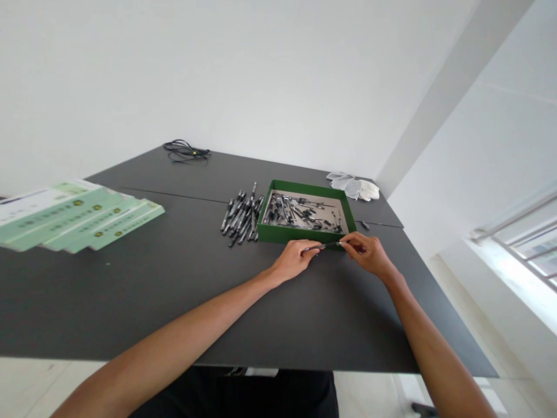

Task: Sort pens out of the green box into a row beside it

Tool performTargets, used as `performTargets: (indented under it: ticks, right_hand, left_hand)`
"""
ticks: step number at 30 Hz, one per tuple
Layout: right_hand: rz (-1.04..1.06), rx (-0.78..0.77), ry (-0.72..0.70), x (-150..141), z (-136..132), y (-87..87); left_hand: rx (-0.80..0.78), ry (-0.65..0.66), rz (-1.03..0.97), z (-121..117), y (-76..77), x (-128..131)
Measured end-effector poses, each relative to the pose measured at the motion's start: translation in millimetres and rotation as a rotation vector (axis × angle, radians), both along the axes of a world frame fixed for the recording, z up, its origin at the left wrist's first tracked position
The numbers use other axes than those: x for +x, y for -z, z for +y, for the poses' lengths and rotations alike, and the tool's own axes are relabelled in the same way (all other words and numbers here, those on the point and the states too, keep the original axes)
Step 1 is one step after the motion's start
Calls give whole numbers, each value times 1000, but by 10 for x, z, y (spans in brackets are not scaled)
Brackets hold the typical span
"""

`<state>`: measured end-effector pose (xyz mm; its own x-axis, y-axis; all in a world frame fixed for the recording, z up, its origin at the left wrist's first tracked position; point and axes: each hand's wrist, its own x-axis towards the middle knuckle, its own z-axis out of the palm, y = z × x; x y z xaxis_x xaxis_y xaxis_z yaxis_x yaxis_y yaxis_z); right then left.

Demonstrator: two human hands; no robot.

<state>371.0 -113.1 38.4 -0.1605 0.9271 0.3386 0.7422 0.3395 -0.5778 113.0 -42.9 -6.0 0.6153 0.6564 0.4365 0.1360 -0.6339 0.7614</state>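
Observation:
A slim dark pen (322,246) is held level between my two hands, just in front of a green box. My left hand (296,259) is closed on its left end. At the other end, the fingertips of my right hand (365,252) pinch its lighter tip. The green box (266,233) holds many loose pen parts (285,210), dark and clear, strewn over its pale bottom. Left of it lies a heap of pens (240,216) with dark caps or grips. Small details of the held pen are partly covered by my fingers.
Green-and-white printed booklets (117,217) lie fanned at the left. A black cable (185,152) is coiled at the back of the dark table (183,316). White gloves (369,190) lie at the back right, and a small dark piece (364,224) rests right of the box.

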Motion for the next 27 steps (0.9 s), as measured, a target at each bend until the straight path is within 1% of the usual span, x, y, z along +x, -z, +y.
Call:
performTargets:
  ticks: [5, 9, 13, 19, 27]
  right_hand:
    - [8, -17, -9, 21, 0, -27]
    - [27, -39, -16, 26, 1, -51]
    - [45, -39, -16, 33, 3, -52]
    - [49, -36, -18, 44, -18, -62]
    - [-8, -10, -18, 35, -34, -91]
  left_hand:
    - [-41, 24, -13, -3, -1, 11]
    - [-82, 67, 23, -31, -45, -1]
    - [-70, 90, 35, -43, -72, -17]
    - [-60, 93, 56, -30, -47, -21]
    - [-52, 86, 59, -41, -47, -22]
